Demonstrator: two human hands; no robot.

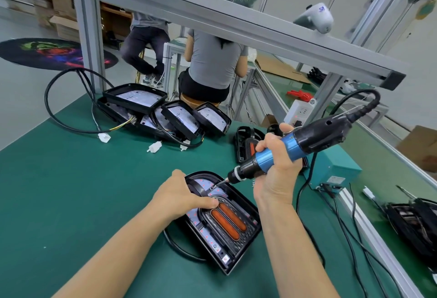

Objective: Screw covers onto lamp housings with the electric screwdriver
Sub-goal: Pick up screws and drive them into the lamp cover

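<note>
A black lamp housing (246,245) lies on the green mat in front of me, with a black cover (227,220) holding two orange lenses set inside it. My left hand (182,193) holds the housing's far left edge, thumb pressing down on the cover. My right hand (276,167) grips the blue and black electric screwdriver (295,146), tilted down to the left. Its bit tip touches the housing's upper end near the curved rim.
A pile of open lamp housings (163,110) with black cables and white plugs lies at the far left of the mat. Another housing (248,143) sits behind the screwdriver. A teal power box (331,170) stands right. Two people sit beyond the bench, backs turned.
</note>
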